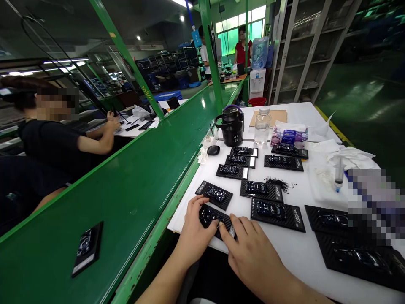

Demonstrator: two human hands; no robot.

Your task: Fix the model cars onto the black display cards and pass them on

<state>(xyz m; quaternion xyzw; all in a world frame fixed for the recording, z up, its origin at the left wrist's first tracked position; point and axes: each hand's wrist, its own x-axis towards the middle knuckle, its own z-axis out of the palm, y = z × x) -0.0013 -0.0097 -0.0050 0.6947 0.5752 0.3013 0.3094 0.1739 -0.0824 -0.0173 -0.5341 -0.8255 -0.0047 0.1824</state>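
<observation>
At the near edge of the white table, both my hands are on a dark model car [207, 214] mounted on a black carbon-patterned base plate [225, 218]. My left hand [194, 230] curls round its left side, with the thumb on the car's near side. My right hand [249, 247] presses thumb and fingertips at the right end, partly covering plate and car. Just beyond lies a similar model car [217, 193] on its own plate, close to my left fingertips. Another car on a plate [272, 209] rests to the right.
Several more model cars [229, 169] lie across the table, beside black strips [278, 183]. Further back stand a black jug [232, 126], a clear bottle [262, 126] and tissues [289, 134]. A syringe [339, 175] is right. One car [87, 242] sits on the green conveyor [142, 181]; a co-worker sits beyond.
</observation>
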